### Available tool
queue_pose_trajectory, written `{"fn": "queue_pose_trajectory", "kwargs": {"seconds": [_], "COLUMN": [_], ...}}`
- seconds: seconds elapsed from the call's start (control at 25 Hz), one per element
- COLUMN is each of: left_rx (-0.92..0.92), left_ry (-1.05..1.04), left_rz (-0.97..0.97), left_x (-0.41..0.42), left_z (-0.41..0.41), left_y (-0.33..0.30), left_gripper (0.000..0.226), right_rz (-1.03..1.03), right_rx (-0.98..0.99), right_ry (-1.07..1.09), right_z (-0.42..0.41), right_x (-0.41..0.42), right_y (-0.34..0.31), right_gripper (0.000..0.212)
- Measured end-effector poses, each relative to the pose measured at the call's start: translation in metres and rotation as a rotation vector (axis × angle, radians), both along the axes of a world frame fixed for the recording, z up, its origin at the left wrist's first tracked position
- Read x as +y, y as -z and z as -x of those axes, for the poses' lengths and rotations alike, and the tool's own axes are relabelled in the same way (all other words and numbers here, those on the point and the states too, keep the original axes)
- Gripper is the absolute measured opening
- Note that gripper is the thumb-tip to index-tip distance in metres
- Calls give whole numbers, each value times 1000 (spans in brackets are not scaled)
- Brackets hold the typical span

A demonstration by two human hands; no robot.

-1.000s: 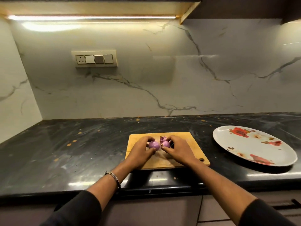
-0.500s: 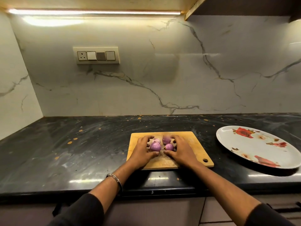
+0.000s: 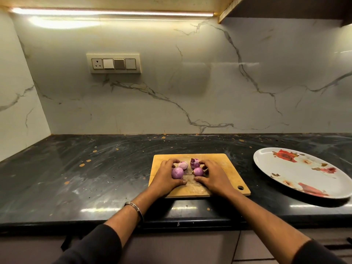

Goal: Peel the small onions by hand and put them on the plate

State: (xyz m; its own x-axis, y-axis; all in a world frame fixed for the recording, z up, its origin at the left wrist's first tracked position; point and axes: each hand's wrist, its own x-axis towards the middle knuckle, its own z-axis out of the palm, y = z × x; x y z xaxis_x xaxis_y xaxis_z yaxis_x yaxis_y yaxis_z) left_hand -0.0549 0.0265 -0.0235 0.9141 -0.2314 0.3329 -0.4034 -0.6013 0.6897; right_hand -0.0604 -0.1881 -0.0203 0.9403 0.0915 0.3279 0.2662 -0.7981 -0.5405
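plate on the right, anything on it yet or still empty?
Empty. The plate shows only its printed flowers; all four onions sit on the cutting board.

Dark long sleeves (image 3: 91,246) pushed up both forearms; thin engraved metal bangle (image 3: 134,206) on left wrist, nearer than the chopping board (image 3: 226,164).

Count, head view:

- Small onions: 4, purple, clustered at frame centre: near-left onion (image 3: 177,172), far-left onion (image 3: 183,165), far-right onion (image 3: 195,163), near-right onion (image 3: 198,171).
- Cutting board (image 3: 224,168): 1, wooden, centre of frame.
- Plate (image 3: 297,172): 1, floral, right edge of frame.
- Hands: 2, left hand (image 3: 164,178) and right hand (image 3: 215,176).
- Bracelet (image 3: 134,206): 1, lower centre-left.
- Switch panel (image 3: 114,63): 1, upper left; 1 socket, 3 switches.
- Light strip (image 3: 114,13): 1, top.
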Motion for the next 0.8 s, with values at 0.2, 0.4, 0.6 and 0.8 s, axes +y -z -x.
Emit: {"fn": "queue_pose_trajectory", "kwargs": {"seconds": [0.2, 0.4, 0.6, 0.8], "left_rx": [-65, -108, -57, 12], "left_ry": [29, 41, -24, 5], "left_rz": [66, 43, 72, 66], "left_x": [-5, -20, -15, -16], "left_z": [4, 0, -3, -10], "left_y": [-4, -4, 2, 5], "left_gripper": [51, 51, 73, 94], "right_rz": [6, -15, -44, -43], "right_rx": [-27, -27, -2, 2], "right_ry": [-7, -8, -4, 0], "right_z": [-1, -3, -4, -6], "right_x": [-2, -2, -1, -3], "right_y": [4, 6, 5, 4], "right_gripper": [49, 49, 52, 65]}}
